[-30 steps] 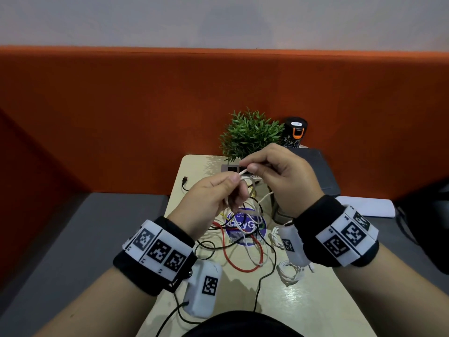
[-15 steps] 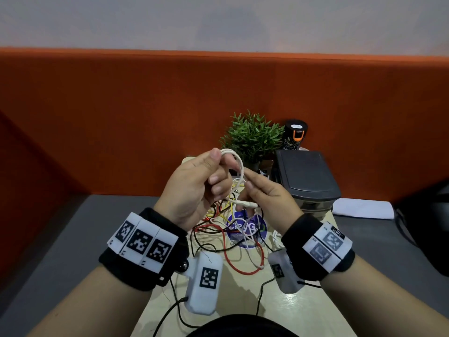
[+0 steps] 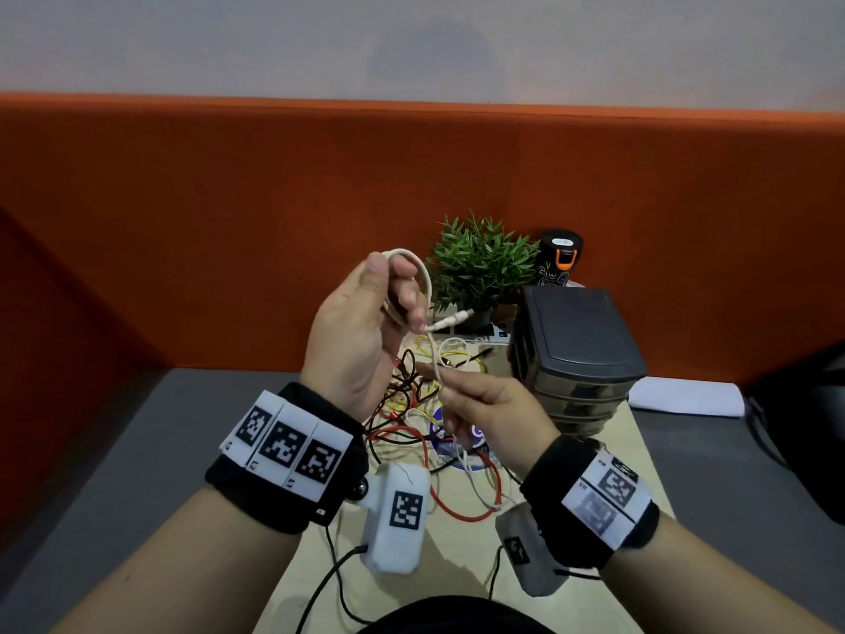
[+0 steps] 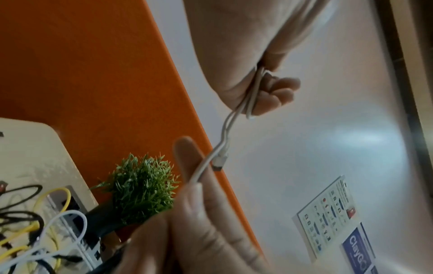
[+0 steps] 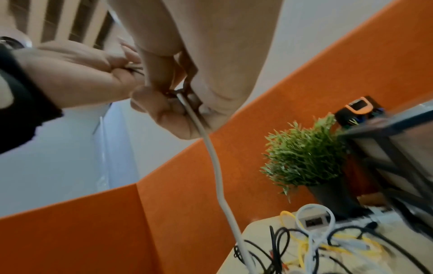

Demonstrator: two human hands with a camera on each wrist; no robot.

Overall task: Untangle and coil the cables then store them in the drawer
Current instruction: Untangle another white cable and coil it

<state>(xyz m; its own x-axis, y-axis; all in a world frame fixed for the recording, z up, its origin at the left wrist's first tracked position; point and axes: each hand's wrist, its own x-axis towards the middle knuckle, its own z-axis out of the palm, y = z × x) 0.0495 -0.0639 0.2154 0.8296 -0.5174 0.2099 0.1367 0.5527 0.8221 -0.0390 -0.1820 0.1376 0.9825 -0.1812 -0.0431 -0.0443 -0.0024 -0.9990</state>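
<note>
The left hand (image 3: pixel 361 331) is raised above the table (image 3: pixel 457 569), fingers curled around a loop of the white cable (image 3: pixel 423 279). The loop arches over the top of the hand between thumb and forefinger, and its strands run down through the closed fingers. In the left wrist view two strands leave the underside of the fist side by side. The cable's plug (image 3: pixel 450 321) pokes out to the right of the fingertips, pointing toward the potted plant (image 3: pixel 480 263) beyond.

From that hand the cable drops down and to the right into the right hand (image 3: pixel 489 409), which sits lower and nearer the person. Its thumb and forefinger pinch the strand, the other fingers folded in behind. Below this hand the same cable trails on toward the tabletop.

Under and between both hands lies the cable tangle (image 3: pixel 411 404): black, yellow, red and white leads crossed over one another on the pale table, partly covering a round blue sticker (image 3: pixel 475 439). A white loop (image 5: pixel 314 215) stands up out of the heap just ahead of the right hand.

To the right of the right hand stands the dark drawer unit (image 3: pixel 576 354), its drawers pushed in. Behind it, against the orange partition (image 3: pixel 228 221), stands a black and orange device (image 3: pixel 560 258).
</note>
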